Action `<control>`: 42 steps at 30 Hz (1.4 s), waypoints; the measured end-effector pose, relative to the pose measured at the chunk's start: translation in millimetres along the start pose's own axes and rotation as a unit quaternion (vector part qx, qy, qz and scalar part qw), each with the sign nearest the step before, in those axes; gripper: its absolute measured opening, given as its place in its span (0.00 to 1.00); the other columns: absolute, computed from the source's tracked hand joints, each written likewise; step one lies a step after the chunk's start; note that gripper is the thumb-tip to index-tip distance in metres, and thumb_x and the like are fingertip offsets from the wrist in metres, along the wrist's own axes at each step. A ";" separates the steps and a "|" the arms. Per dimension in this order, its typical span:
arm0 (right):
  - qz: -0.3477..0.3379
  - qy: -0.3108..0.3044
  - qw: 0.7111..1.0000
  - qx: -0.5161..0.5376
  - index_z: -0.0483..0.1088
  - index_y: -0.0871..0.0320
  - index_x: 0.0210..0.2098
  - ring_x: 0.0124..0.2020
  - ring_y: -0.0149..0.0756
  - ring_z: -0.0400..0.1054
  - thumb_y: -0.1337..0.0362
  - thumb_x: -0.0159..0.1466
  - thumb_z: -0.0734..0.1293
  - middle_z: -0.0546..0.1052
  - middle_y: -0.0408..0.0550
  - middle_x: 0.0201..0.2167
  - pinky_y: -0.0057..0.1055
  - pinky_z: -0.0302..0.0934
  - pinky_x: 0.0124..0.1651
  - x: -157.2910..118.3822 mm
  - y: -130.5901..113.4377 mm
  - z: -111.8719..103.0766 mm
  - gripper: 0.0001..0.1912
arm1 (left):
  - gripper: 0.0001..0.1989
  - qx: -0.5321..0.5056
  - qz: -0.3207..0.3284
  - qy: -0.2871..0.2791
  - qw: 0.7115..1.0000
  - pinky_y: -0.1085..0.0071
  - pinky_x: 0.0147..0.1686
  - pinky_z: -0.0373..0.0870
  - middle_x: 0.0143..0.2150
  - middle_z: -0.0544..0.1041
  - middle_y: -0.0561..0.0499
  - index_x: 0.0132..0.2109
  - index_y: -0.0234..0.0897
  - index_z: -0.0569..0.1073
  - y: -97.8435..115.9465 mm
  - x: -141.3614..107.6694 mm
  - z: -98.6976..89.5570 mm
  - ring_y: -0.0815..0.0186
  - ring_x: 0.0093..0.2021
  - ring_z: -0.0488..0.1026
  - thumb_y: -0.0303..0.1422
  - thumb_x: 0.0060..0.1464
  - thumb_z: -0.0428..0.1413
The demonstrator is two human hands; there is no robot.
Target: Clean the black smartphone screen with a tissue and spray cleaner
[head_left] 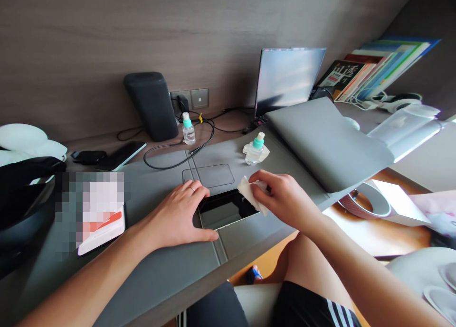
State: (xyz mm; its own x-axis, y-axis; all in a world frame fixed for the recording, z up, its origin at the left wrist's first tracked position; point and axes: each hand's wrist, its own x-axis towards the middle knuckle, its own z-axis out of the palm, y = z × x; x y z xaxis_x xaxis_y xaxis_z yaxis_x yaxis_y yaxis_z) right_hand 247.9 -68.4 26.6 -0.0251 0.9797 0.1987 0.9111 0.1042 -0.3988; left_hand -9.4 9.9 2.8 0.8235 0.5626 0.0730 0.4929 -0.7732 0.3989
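Observation:
A phone with a dark, glossy screen lies face up on the grey desk mat. My left hand grips its left end, fingertips at the far edge and thumb at the near edge; a ring is on one finger. Pinched in my right hand is a crumpled white tissue, which touches the right end of the screen. Just beyond that hand, a small spray bottle with a mint-green collar stands by another crumpled tissue. A thin rounded outline, perhaps a clear film or case, lies behind the phone.
A second spray bottle, a black speaker and a looped cable stand or lie near the wall. Another phone is at left. On the right are a laptop, a grey sleeve and leaning books.

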 end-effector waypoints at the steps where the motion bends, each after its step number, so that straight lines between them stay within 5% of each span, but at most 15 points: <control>1: 0.006 -0.002 1.000 0.010 0.72 0.54 0.38 0.18 0.29 0.57 0.62 0.64 0.60 0.67 0.38 0.17 0.28 0.50 0.27 -0.4 -1.1 1.0 0.09 | 0.30 -0.002 0.000 0.001 1.000 0.55 0.47 0.67 0.46 0.69 0.48 0.48 0.42 0.66 -0.4 -0.2 0.5 0.52 0.47 0.68 0.53 0.44 0.64; 11: 0.103 0.066 0.992 0.005 0.72 0.55 0.35 0.20 0.31 0.60 0.59 0.63 0.62 0.68 0.40 0.18 0.28 0.51 0.27 -8.6 34.4 -1.0 0.09 | 0.31 0.000 -0.007 -0.007 1.000 0.54 0.48 0.67 0.47 0.69 0.48 0.49 0.42 0.66 -2.7 -1.4 2.4 0.52 0.48 0.67 0.53 0.44 0.64; 17: 0.018 -0.013 0.997 0.071 0.71 0.55 0.38 0.21 0.29 0.62 0.64 0.65 0.61 0.71 0.39 0.21 0.26 0.51 0.28 -23.0 -14.0 20.3 0.06 | 0.31 0.003 -0.011 -0.013 1.000 0.55 0.48 0.66 0.47 0.68 0.48 0.49 0.41 0.65 0.0 -0.9 1.5 0.52 0.49 0.67 0.51 0.44 0.65; 22: -0.045 -0.070 0.996 -0.045 0.66 0.57 0.36 0.26 0.30 0.65 0.67 0.68 0.59 0.75 0.44 0.28 0.28 0.47 0.29 -22.7 -40.3 42.7 0.06 | 0.29 0.008 -0.005 -0.015 1.000 0.57 0.48 0.66 0.47 0.68 0.49 0.49 0.42 0.64 -0.3 -1.5 2.8 0.53 0.49 0.67 0.49 0.46 0.65; 33: 0.079 -0.041 0.977 -0.194 0.65 0.55 0.34 0.21 0.32 0.62 0.63 0.66 0.58 0.72 0.43 0.22 0.30 0.40 0.26 -32.6 27.7 3.2 0.06 | 0.29 0.008 -0.016 -0.017 1.000 0.56 0.48 0.65 0.47 0.68 0.48 0.49 0.41 0.65 0.6 -0.8 2.9 0.52 0.49 0.67 0.50 0.46 0.64; 37: 0.045 -0.006 0.994 -0.104 0.67 0.54 0.39 0.23 0.31 0.64 0.63 0.66 0.59 0.74 0.42 0.24 0.28 0.45 0.28 -32.5 4.7 0.3 0.06 | 0.29 0.013 -0.009 -0.018 1.000 0.56 0.48 0.66 0.47 0.67 0.48 0.49 0.42 0.63 -0.4 -1.4 3.4 0.53 0.49 0.67 0.52 0.47 0.63; 42: -0.034 -0.053 0.997 -0.041 0.67 0.56 0.37 0.24 0.29 0.63 0.66 0.66 0.60 0.74 0.42 0.25 0.27 0.45 0.28 -23.3 -45.0 28.2 0.05 | 0.27 0.016 0.012 -0.009 1.000 0.57 0.46 0.66 0.47 0.67 0.48 0.48 0.42 0.62 -4.0 -3.8 7.7 0.53 0.48 0.67 0.50 0.49 0.63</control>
State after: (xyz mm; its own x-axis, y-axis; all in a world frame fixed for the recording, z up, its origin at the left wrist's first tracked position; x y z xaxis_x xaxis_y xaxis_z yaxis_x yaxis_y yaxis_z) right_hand 195.9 -91.1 14.7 -0.1272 0.9839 0.1254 0.9360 0.1609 -0.3131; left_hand -12.3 8.6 -6.2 0.8401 0.5386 0.0647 0.4817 -0.7956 0.3675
